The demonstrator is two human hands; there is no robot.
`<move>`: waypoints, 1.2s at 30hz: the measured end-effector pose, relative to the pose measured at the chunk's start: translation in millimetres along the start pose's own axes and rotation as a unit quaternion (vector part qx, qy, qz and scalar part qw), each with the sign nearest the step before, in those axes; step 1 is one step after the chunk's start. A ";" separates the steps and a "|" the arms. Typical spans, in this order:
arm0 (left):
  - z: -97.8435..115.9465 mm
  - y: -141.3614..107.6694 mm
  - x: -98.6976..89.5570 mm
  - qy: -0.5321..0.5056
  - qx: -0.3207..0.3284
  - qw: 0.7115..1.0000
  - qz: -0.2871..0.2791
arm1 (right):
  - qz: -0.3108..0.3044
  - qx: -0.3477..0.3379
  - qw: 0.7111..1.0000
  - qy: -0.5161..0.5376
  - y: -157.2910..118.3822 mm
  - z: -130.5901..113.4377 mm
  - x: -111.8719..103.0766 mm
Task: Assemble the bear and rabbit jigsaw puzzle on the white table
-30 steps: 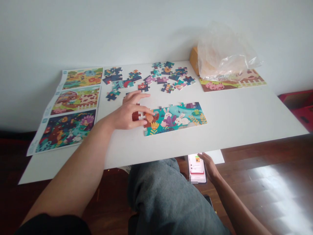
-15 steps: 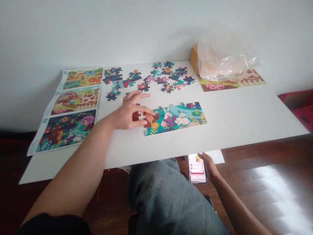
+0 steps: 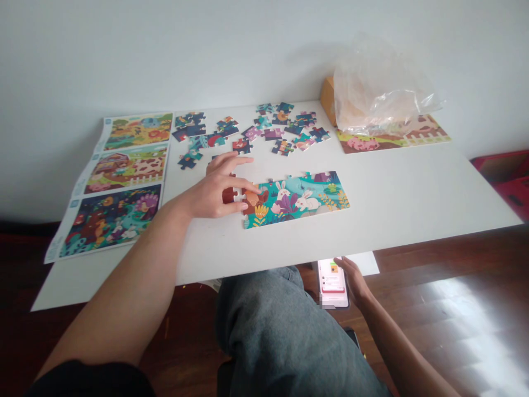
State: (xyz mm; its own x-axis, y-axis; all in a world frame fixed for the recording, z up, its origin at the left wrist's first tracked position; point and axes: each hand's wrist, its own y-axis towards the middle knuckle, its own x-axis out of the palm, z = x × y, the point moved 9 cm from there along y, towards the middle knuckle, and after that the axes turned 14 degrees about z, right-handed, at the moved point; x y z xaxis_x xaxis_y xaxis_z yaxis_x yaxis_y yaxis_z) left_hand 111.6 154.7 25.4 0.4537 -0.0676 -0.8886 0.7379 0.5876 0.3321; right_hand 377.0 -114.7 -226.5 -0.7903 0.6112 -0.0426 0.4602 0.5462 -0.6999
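My left hand (image 3: 215, 190) has its fingers spread over the left end of a joined puzzle strip (image 3: 295, 201) that shows two white rabbits. Its thumb and a fingertip touch the strip's edge, and a dark red piece (image 3: 230, 190) shows between the fingers, partly hidden by them. Below the table's front edge, my right hand (image 3: 354, 278) is closed round a phone (image 3: 333, 286) with a lit screen, its thumb over the upper part. Behind the strip lie several loose puzzle pieces (image 3: 273, 134), some overlapping.
On the white table (image 3: 397, 204), a sheet with three pictures (image 3: 124, 171) lies at the left. At the back right, a clear plastic bag (image 3: 380, 99) and a cardboard box (image 3: 328, 102) stand by a farm puzzle (image 3: 363, 144). A red container (image 3: 506, 184) is beyond the right edge.
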 end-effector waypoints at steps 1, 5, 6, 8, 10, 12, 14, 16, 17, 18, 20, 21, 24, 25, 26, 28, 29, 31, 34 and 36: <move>-0.1 0.1 -0.1 -0.001 0.000 1.000 0.001 | -0.001 0.001 1.000 0.000 -0.2 0.2 0.1; -0.4 -0.1 -0.5 -0.003 0.003 1.000 0.006 | -0.002 0.008 1.000 0.003 1.2 3.0 0.4; 0.0 -0.1 -0.6 -0.004 0.007 1.000 0.007 | -0.004 0.009 1.000 0.004 1.6 3.4 0.7; 1.3 -0.2 -1.2 -0.006 0.014 1.000 0.011 | -0.006 0.010 1.000 0.008 1.5 2.8 1.4; 2.1 0.1 -1.8 -0.008 0.017 1.000 0.015 | -0.008 0.009 1.000 0.009 0.4 1.2 2.1; 1.8 0.5 -1.7 -0.008 0.011 1.000 0.013 | -0.007 0.008 1.000 0.008 -1.0 -0.5 2.2; 1.4 1.1 -1.1 -0.006 0.001 1.000 0.007 | -0.003 0.007 1.000 0.004 -1.8 -1.7 1.6; 1.6 1.7 -0.8 -0.004 -0.004 1.000 0.001 | -0.001 0.006 1.000 0.000 -1.7 -2.3 1.0; 2.0 2.0 -0.9 -0.004 -0.005 1.000 0.000 | -0.001 0.007 1.000 -0.001 -1.5 -2.2 0.9; 2.3 2.2 -1.0 -0.003 -0.005 1.000 -0.001 | -0.001 0.007 1.000 -0.002 -1.3 -2.1 0.9; 2.7 2.3 -1.0 -0.003 -0.003 1.000 -0.002 | -0.001 0.008 1.000 0.001 -1.4 -2.4 1.2; 2.8 2.3 -1.1 -0.003 -0.002 1.000 -0.001 | -0.001 0.008 1.000 0.003 -1.7 -2.7 1.5; 2.4 2.1 -1.4 -0.008 -0.002 1.000 0.002 | -0.001 0.011 1.000 0.009 -3.2 -4.0 2.5; 2.4 2.2 -1.6 -0.010 -0.003 1.000 0.003 | -0.001 0.012 1.000 0.009 -3.6 -4.2 2.7; 2.5 2.3 -1.7 -0.012 -0.004 1.000 0.003 | -0.001 0.013 1.000 0.009 -3.7 -4.4 2.6; 3.1 2.8 -1.8 -0.014 -0.005 1.000 0.001 | 0.001 0.011 1.000 0.005 -3.1 -4.4 2.0; 3.4 3.1 -1.9 -0.014 -0.005 1.000 0.000 | 0.001 0.009 1.000 0.002 -2.6 -4.3 1.6; 3.4 3.4 -1.7 -0.013 -0.007 1.000 -0.002 | 0.002 0.005 1.000 -0.001 -1.2 -3.7 0.8; 2.9 3.2 -1.2 -0.010 -0.007 1.000 -0.003 | -0.001 0.000 1.000 -0.002 1.0 -2.3 0.1; 2.8 2.7 -0.8 -0.008 -0.005 1.000 -0.003 | -0.002 -0.004 1.000 -0.002 2.4 -1.3 -0.5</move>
State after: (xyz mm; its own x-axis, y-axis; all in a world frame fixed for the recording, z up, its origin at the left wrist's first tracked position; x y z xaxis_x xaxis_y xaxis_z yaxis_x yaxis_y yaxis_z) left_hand 114.6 154.1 27.9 0.4571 -0.0842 -0.8854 0.7358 0.5951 0.3232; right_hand 379.0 -113.0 -227.3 -0.7936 0.6069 -0.0428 0.4606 0.5533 -0.6941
